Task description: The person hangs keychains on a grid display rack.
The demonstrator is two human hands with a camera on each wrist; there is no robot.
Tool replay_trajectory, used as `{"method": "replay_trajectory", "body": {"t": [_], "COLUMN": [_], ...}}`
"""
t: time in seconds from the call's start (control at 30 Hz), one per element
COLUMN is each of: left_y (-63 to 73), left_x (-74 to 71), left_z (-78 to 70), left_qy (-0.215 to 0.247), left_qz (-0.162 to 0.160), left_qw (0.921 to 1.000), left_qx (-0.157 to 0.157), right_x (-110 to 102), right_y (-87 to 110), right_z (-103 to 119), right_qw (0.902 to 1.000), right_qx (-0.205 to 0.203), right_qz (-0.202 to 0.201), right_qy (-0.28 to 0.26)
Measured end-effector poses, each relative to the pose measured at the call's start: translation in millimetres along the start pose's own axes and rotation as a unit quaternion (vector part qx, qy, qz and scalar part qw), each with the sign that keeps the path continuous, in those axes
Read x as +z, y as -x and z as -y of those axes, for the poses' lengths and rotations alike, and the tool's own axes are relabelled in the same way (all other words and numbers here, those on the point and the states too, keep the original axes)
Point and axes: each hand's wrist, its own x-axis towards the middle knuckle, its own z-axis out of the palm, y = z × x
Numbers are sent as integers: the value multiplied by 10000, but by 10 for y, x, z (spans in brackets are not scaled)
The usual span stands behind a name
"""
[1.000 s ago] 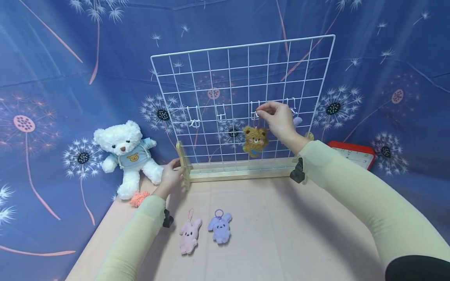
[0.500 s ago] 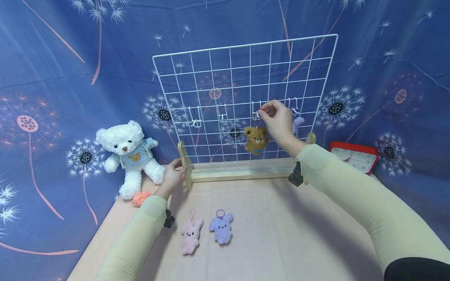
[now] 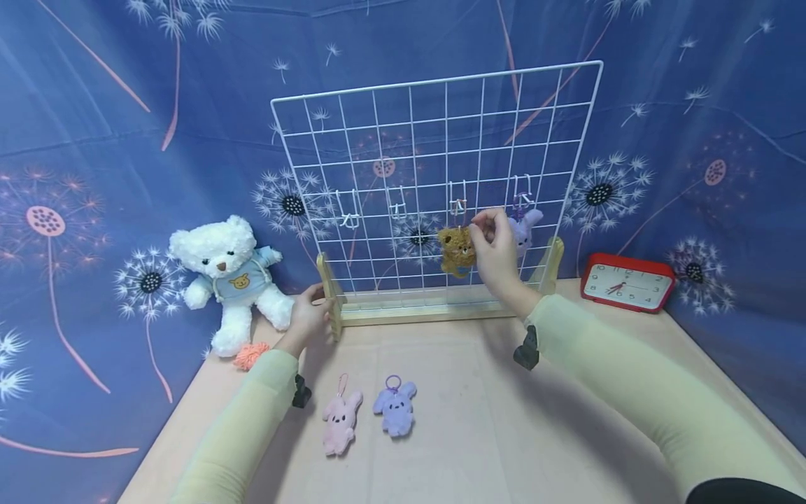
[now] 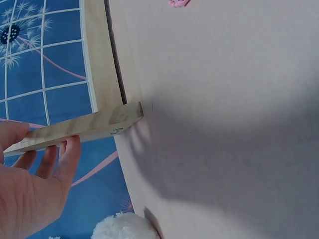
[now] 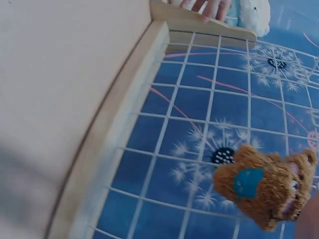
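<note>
A brown bear plush keychain (image 3: 455, 252) hangs by its loop from a white hook (image 3: 457, 206) on the white wire grid (image 3: 428, 149). My right hand (image 3: 497, 255) pinches it at the ear on its right side, hiding that ear. In the right wrist view, the bear (image 5: 266, 186) shows its blue patch, with part of my hand (image 5: 309, 219) at its head. My left hand (image 3: 308, 318) grips the grid's wooden end support (image 4: 94, 125), thumb on one face and fingers on the other. Partly behind my right hand hangs a purple bunny keychain (image 3: 524, 231).
On the table lie a pink bunny keychain (image 3: 340, 423) and a purple plush keychain (image 3: 396, 411). A white teddy bear (image 3: 229, 280) sits at left by an orange yarn bundle (image 3: 250, 355). A red clock (image 3: 626, 283) stands at right. More hooks (image 3: 398, 210) hang on the grid.
My right hand has let go of the loop at the hook and moved down to the brown bear's ear. The purple bunny and clock show more. My left hand has stayed put.
</note>
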Motion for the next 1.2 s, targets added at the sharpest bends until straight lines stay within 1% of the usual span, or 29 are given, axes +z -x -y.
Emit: {"method": "replay_trajectory", "body": {"t": [0.17,0.23,0.27,0.33,0.4,0.47,0.5,0.6,0.7,0.83,0.93,1.03,1.13,1.2], "left_y": [-5,-7,-7,-8,-12,-14,-16,-16,-14,-7,-9,-12,-8,-4], "left_x": [0,-4,-5,-6,-5,2,6,22,36,45,45,36,23,17], "left_z": [6,0,-5,-17,-21,-20,-18,-8,0,-1,4,9,7,3], "left_qy": [27,43,44,37,30,5,-12,-20,15,47,37,18,-2,-5], "left_qz": [-4,18,27,41,39,20,9,6,-19,-83,-85,-82,-97,-102], "left_qw": [10000,10000,10000,10000,10000,10000,10000,10000,10000,9999,9999,10000,10000,9999], "left_qx": [30,-11,-21,-56,-71,-63,-66,-81,-95,-93,-67,-27,-4,17], "right_x": [44,74,88,126,173,219,245,324,414,525,602,682,748,785], "right_y": [170,255,294,380,476,565,617,770,919,1088,1197,1286,1361,1402], "right_z": [-108,-92,-120,-183,-263,-415,-456,-559,-625,-693,-739,-760,-755,-739], "right_qw": [9999,9998,9997,9993,9984,9957,9933,9816,9651,9441,9319,9203,9099,9048], "right_qx": [-44,11,49,76,114,90,97,324,537,636,563,587,758,927], "right_qz": [25,84,147,328,560,891,1082,1756,2393,3020,3349,3614,3789,3838], "right_qy": [-152,-184,-197,-153,45,250,391,684,913,1160,1278,1376,1512,1594]}}
